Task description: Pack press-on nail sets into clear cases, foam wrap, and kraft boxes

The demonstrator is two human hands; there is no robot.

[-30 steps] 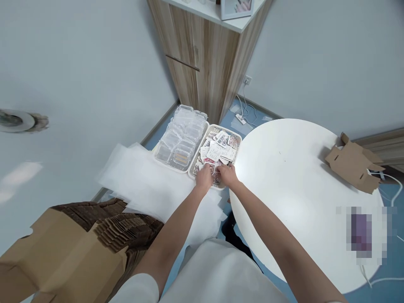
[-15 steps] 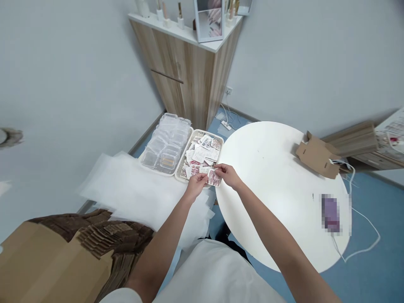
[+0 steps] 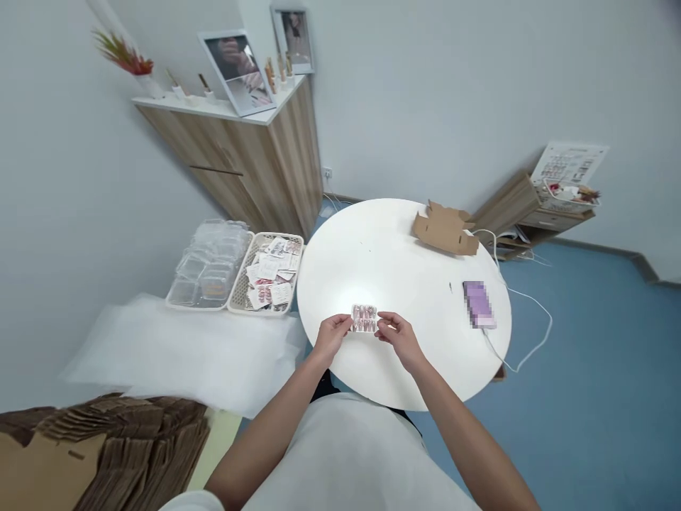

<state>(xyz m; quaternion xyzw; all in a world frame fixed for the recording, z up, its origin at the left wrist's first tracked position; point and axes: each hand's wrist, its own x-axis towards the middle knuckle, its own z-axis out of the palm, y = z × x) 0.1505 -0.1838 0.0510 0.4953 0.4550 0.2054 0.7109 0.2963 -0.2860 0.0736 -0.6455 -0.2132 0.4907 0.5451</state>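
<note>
My left hand (image 3: 333,334) and my right hand (image 3: 399,333) pinch the two ends of a small clear packet of pink press-on nails (image 3: 364,318). I hold it just above the near part of a round white table (image 3: 404,298). To the left, a white basket (image 3: 239,297) holds several more nail packets and paper cards. A second tray (image 3: 181,298) beside it is filled with clear plastic cases.
A folded cardboard box (image 3: 444,231) and a purple phone (image 3: 479,304) with a white cable lie on the table. White foam sheets (image 3: 175,351) spread at left, flat cardboard stacks (image 3: 106,447) at lower left. A wooden cabinet (image 3: 250,156) stands behind.
Both hands lifted one nail packet out of the basket and carried it right, over the white table. My view turned right with them.
</note>
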